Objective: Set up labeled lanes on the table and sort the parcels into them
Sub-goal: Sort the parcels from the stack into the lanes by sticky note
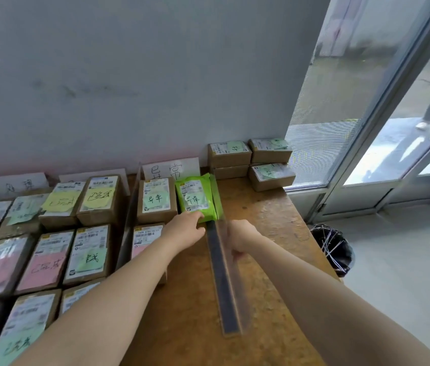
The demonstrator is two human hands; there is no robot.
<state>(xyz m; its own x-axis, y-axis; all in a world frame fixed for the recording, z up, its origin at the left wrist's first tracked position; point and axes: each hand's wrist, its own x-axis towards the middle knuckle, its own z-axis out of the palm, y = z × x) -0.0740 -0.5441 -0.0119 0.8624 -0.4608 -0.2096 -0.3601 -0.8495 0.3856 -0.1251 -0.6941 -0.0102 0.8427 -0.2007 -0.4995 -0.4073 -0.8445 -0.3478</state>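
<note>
A green soft parcel [195, 198] with a handwritten note lies on the wooden table [266, 220] in the lane under a white label card [170, 169]. My left hand [186, 228] reaches its near edge, fingers touching it. Beside it stands a brown box parcel [156, 200]. My right hand [240, 237] grips a long metal strip [224, 283] that lies lengthwise on the table as a lane divider, just right of the green parcel. Another strip [128, 220] bounds the lane on its left.
Several labeled brown boxes [50, 254] fill the lanes on the left under two more cards [8, 184]. Three boxes [252, 161] are stacked at the table's far right corner. A black waste bin [334, 248] stands on the floor beside the table. Glass doors are at right.
</note>
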